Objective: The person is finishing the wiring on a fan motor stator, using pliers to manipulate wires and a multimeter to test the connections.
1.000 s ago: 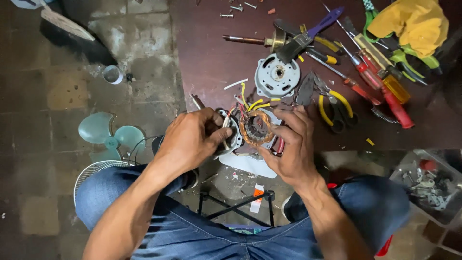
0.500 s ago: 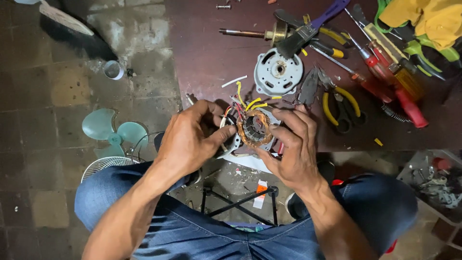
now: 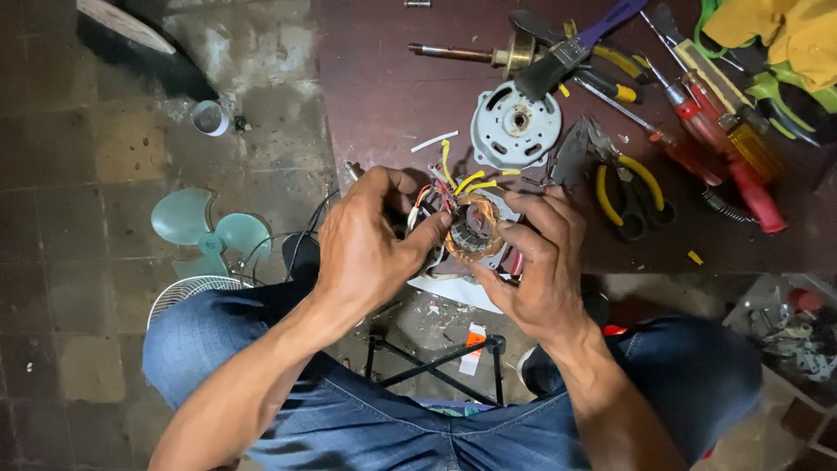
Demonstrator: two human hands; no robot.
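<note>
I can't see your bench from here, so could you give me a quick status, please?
Left hand and right hand both gripping the motor stator. Copper windings face up, coloured wires loose. Nothing blocking.

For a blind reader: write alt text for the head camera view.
Both hands, left hand and right hand, grip a fan motor stator with copper windings and yellow wires at the edge of a dark workbench. Behind it lie a grey motor cover, pliers and screwdrivers; a teal fan blade lies on the floor.

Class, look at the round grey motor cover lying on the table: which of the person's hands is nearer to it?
Right. The right hand sits just below the grey motor cover; the left hand is lower and farther left. Both grip the copper-wound stator.
</note>
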